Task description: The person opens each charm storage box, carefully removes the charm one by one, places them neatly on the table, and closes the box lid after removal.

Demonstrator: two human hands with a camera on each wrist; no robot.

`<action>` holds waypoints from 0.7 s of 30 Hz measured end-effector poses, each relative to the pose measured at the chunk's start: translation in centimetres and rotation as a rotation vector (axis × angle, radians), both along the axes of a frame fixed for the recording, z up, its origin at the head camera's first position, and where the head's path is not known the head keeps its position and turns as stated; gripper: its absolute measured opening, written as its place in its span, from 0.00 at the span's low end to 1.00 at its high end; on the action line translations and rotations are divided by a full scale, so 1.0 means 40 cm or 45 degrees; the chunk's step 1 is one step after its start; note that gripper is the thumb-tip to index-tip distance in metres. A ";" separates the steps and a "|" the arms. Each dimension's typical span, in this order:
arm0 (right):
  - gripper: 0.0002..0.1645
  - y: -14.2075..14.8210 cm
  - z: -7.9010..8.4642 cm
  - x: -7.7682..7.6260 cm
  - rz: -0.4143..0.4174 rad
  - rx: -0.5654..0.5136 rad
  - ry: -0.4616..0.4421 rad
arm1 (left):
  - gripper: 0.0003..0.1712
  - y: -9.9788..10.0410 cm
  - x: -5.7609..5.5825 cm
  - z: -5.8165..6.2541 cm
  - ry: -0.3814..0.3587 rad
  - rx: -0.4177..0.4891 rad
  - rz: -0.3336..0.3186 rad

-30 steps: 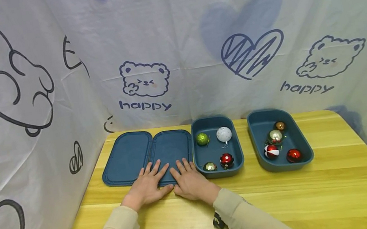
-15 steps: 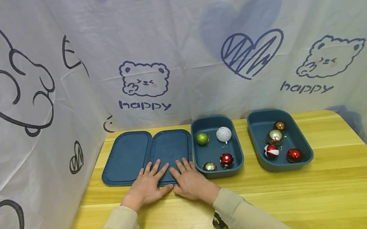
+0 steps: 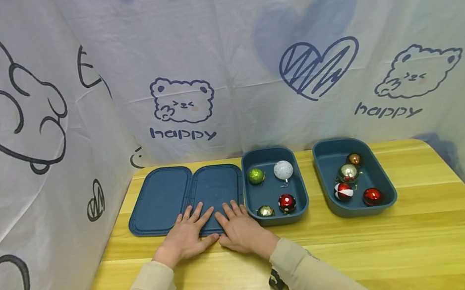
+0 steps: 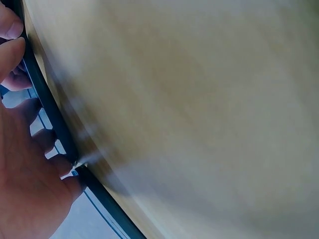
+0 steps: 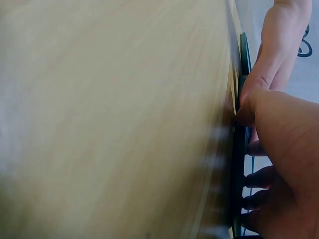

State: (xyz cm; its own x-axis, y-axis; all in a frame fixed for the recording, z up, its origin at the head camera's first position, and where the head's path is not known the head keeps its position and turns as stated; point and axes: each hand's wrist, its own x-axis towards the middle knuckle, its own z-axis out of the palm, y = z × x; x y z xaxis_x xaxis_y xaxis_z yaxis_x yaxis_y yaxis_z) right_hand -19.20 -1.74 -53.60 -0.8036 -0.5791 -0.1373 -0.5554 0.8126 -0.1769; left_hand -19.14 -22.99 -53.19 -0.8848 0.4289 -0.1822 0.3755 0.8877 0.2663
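Observation:
In the head view, two flat dark blue lids lie side by side, the left lid [image 3: 161, 198] and the right lid [image 3: 217, 185]. My left hand [image 3: 183, 237] rests with spread, straight fingers near the front of the right lid, by the seam between the two. Beside it, my right hand [image 3: 241, 228] lies on the right lid's front part, fingers extended, close to a blue box of ornaments [image 3: 279, 219]. The thumbs point toward each other and almost meet. Both wrist views show fingertips on the lid's thin edge, and neither hand grips anything.
The near box holds a green ball [image 3: 255, 176], a white ball [image 3: 283, 170], a dotted red ball [image 3: 287, 203] and a gold ball [image 3: 265, 211]. Farther right, a second blue box [image 3: 361, 211] holds several ornaments. Printed cloth [image 3: 250, 112] hangs behind the wooden table [image 3: 410, 248].

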 end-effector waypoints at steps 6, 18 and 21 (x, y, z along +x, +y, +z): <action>0.40 0.002 0.002 0.003 0.002 -0.013 0.002 | 0.46 0.001 0.001 0.001 0.004 0.007 -0.002; 0.29 0.020 0.042 0.026 0.139 -0.173 0.192 | 0.49 -0.006 0.001 -0.002 0.067 0.070 0.030; 0.24 0.041 0.077 0.033 0.214 -0.362 0.262 | 0.49 -0.010 0.001 -0.002 0.138 0.105 0.053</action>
